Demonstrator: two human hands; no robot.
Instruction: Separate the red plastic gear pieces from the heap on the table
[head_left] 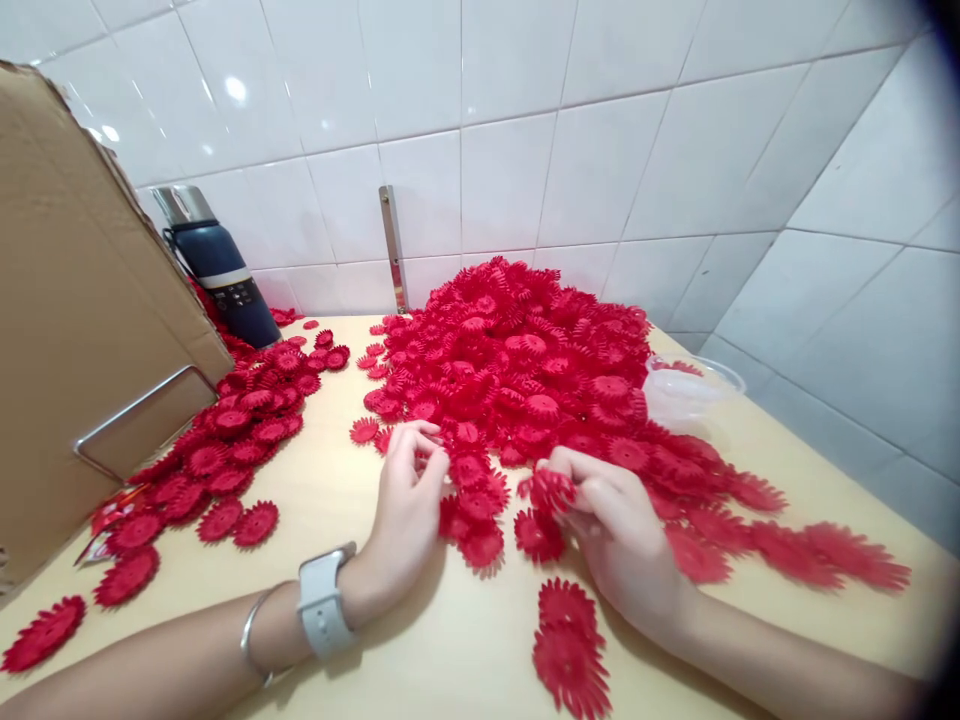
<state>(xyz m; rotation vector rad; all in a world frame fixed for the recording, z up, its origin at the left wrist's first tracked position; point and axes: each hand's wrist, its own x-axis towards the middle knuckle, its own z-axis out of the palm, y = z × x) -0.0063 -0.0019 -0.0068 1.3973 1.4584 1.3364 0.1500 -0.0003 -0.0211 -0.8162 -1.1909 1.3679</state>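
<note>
My right hand (619, 540) pinches a red fringed flower piece (549, 490) between thumb and fingers, just above the table. Close under it lies another red flower piece (538, 537). My left hand (409, 490), with a watch and a bangle on its arm, is at the front edge of the big heap of red flower pieces (517, 350). Its fingers are curled in with the tips near the thumb; whether anything is between them is hidden. Several loose flower pieces (480, 545) lie between the two hands. Two overlapping pieces (570, 655) rest nearer to me.
At left stand a cardboard box (97, 300) and a dark blue bottle (225, 275), with more red pieces (232, 450) spread beside them. A clear plastic container (690, 390) sits right of the heap. White tiled walls (510, 180) bound the table (337, 600) behind and at right.
</note>
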